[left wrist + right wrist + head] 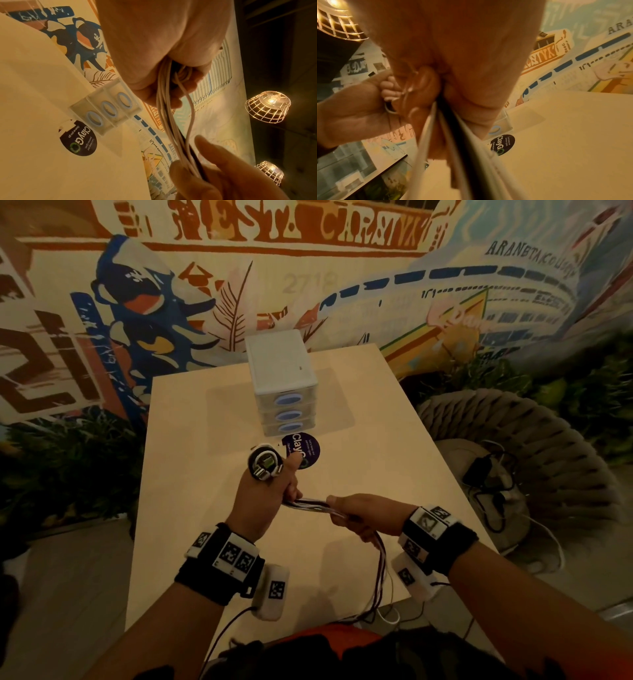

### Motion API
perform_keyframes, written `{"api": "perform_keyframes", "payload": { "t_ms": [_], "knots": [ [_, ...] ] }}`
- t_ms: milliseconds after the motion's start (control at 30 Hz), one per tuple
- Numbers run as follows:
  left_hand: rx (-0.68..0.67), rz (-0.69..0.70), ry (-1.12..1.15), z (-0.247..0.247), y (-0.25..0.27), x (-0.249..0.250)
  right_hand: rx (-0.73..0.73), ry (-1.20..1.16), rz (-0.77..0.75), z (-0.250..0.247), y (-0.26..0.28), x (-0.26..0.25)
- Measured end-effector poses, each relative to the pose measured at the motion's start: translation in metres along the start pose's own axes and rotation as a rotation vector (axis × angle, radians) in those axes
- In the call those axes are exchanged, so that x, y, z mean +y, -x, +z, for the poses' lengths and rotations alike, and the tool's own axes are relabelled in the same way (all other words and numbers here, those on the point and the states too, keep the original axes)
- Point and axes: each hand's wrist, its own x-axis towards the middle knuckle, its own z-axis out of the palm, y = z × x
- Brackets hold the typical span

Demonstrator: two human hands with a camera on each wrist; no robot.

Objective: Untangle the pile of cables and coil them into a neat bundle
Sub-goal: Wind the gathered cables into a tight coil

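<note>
A bunch of white and black cables (313,505) (173,129) (453,135) stretches between my two hands above the light wooden table (359,440). My left hand (265,498) (163,65) grips one end in a fist, and a small coil of plug ends (264,465) sticks up from its top. My right hand (356,517) (453,75) is curled round the same bunch a short way to the right. Below the right fist the loose cable tails (382,570) hang down past the table's front edge.
A white three-drawer box (282,381) with blue oval handles stands at the table's middle rear, a dark round sticker (303,450) in front of it. A woven chair (513,460) holding a charger and wires stands to the right. A painted wall is behind.
</note>
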Motion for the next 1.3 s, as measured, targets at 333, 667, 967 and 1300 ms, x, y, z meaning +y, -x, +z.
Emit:
{"api": "perform_keyframes", "payload": {
  "t_ms": [333,667,967,1300],
  "knots": [
    [-0.351,0.124,-0.624,-0.013,-0.001,-0.016,0.126,0.260,0.126,-0.009,-0.001,-0.005],
    [-0.721,0.093,-1.268,-0.007,-0.004,-0.001,0.127,0.319,0.195,-0.006,-0.010,-0.017],
    [-0.688,0.114,-1.415,0.006,-0.002,-0.018,0.100,0.061,0.206,-0.006,-0.016,-0.015],
    [-0.650,0.092,-1.672,0.016,-0.003,-0.018,0.042,0.518,0.107,-0.007,-0.017,-0.033]
  ]
}}
